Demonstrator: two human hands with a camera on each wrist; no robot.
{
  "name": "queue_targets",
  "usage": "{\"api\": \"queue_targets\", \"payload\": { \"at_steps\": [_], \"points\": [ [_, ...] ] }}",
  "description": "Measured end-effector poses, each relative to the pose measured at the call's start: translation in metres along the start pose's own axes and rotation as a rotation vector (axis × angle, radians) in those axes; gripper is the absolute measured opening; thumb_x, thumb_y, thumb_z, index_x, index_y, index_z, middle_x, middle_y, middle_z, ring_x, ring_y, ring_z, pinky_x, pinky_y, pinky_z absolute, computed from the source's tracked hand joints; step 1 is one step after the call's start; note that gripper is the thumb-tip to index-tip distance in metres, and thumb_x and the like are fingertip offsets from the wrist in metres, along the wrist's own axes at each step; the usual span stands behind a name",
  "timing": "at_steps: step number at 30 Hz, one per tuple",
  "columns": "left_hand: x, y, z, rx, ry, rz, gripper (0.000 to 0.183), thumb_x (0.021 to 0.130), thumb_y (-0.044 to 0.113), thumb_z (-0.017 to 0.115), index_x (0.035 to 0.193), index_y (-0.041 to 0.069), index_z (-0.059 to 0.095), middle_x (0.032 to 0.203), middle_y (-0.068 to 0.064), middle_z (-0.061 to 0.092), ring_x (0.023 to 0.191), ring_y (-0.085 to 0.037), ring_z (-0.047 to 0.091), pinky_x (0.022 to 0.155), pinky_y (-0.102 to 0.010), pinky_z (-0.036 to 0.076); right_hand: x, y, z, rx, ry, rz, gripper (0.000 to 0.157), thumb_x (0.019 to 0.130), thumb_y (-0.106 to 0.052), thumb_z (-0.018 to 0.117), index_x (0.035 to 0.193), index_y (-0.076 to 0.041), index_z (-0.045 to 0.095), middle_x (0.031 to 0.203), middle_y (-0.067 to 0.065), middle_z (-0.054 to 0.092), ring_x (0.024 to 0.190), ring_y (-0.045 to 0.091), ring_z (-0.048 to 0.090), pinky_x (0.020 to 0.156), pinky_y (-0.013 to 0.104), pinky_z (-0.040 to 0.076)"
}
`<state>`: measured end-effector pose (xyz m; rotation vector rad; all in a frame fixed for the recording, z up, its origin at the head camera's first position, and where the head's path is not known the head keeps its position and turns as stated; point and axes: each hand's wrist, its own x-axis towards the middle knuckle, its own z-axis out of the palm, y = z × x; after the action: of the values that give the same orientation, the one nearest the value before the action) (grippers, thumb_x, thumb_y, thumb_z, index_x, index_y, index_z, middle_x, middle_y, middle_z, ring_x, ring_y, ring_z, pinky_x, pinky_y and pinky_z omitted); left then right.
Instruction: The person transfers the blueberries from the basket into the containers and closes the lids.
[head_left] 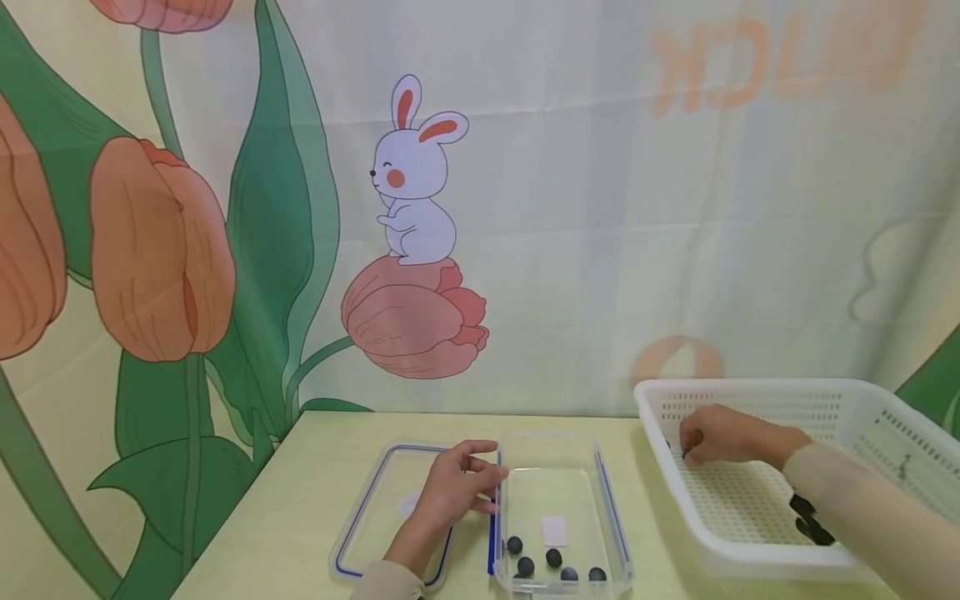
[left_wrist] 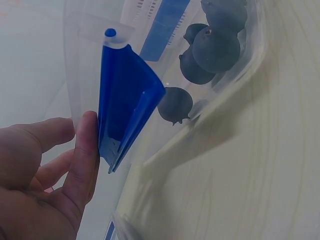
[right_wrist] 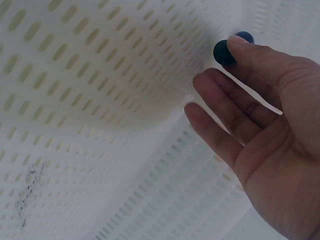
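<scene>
A clear storage box (head_left: 609,508) with blue clips stands at the table's front, several blueberries (head_left: 553,558) and a white paper square (head_left: 554,531) in its near half. My left hand (head_left: 453,487) holds its left wall, thumb over the rim, fingers beside the blue clip (left_wrist: 127,97). Over in the white plastic basket (head_left: 675,492), my right hand (head_left: 723,435) reaches down by the left wall. Its thumb and index finger pinch a blueberry (right_wrist: 224,53), the other fingers loosely bent. A second blueberry (right_wrist: 245,37) shows just behind the thumb.
Left of the box lies its clear lid (head_left: 352,533) with a blue seal, partly behind my left hand. The pale yellow table (head_left: 277,508) ends at a printed curtain (head_left: 555,250) with tulips and a rabbit. The basket's raised, slotted walls surround my right hand.
</scene>
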<state>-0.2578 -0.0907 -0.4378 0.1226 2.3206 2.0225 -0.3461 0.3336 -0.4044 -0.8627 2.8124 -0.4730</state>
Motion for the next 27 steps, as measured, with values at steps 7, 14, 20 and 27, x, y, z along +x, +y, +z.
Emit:
{"api": "queue_targets", "payload": {
  "at_steps": [7, 14, 20, 27],
  "points": [
    [0.0, 0.001, 0.003, -0.007, 0.004, 0.001, 0.052, 0.095, 0.006, 0.08, 0.143, -0.002, 0.061, 0.1, -0.012, 0.067, 0.076, -0.019, 0.068, 0.061, -0.033, 0.067, -0.005, -0.003, -0.01, 0.111, 0.04, -0.062, 0.009, 0.088, -0.001, 0.079, 0.096, -0.006, 0.075, 0.09, -0.003, 0.071, 0.082, 0.008, 0.062, 0.07, 0.027, 0.057],
    [0.002, 0.001, 0.004, -0.004, 0.005, 0.005, 0.052, 0.095, 0.006, 0.08, 0.143, -0.002, 0.061, 0.1, -0.011, 0.067, 0.075, -0.018, 0.069, 0.061, -0.033, 0.067, -0.013, -0.019, -0.032, 0.275, 0.094, -0.09, 0.013, 0.099, -0.006, 0.074, 0.111, -0.003, 0.075, 0.106, 0.005, 0.073, 0.093, 0.016, 0.069, 0.076, 0.028, 0.062],
    [0.002, 0.002, 0.003, 0.004, 0.013, 0.0, 0.051, 0.095, 0.007, 0.081, 0.142, -0.001, 0.062, 0.1, -0.012, 0.067, 0.075, -0.018, 0.069, 0.062, -0.034, 0.067, -0.022, -0.045, -0.057, 0.224, 0.197, -0.044, 0.021, 0.103, -0.019, 0.074, 0.119, -0.006, 0.075, 0.114, 0.0, 0.073, 0.1, 0.018, 0.071, 0.082, 0.033, 0.062],
    [0.003, 0.003, 0.004, 0.015, 0.022, 0.001, 0.051, 0.096, 0.007, 0.08, 0.142, 0.0, 0.062, 0.099, -0.011, 0.067, 0.075, -0.018, 0.069, 0.062, -0.034, 0.067, -0.036, -0.076, -0.076, 0.229, 0.241, -0.072, 0.022, 0.103, -0.016, 0.073, 0.123, -0.009, 0.074, 0.111, -0.003, 0.074, 0.1, 0.014, 0.072, 0.084, 0.03, 0.062]
  ]
}}
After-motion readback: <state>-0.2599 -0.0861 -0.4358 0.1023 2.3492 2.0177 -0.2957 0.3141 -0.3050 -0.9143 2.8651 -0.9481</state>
